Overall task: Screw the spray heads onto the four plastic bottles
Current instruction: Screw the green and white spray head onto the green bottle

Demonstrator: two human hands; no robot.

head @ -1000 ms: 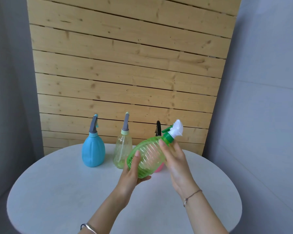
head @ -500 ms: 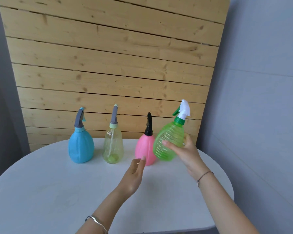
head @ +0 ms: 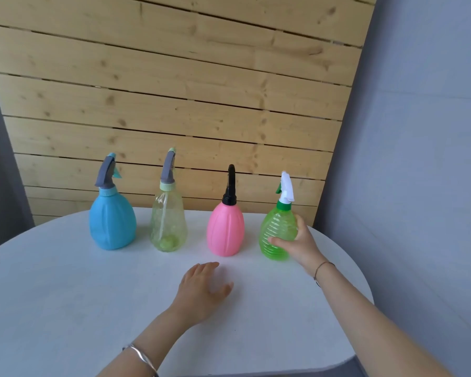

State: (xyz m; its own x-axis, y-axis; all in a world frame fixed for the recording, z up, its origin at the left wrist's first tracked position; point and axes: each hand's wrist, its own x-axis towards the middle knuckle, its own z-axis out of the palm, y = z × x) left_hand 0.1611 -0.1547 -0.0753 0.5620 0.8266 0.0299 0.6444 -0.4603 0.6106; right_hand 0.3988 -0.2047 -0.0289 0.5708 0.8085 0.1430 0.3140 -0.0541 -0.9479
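a round white bench point(head: 65, 308) with a matte top fills the lower part of the view, its far edge curving close to the back wall. behind it stands a panel of pale pine planks point(head: 174, 91) laid horizontally, knots and dark seams showing between the boards. a plain grey wall point(head: 424, 159) rises on the right, and a narrow grey strip of wall point(head: 0, 186) shows on the left. the light is soft and even, with faint shadows on the benchtop.
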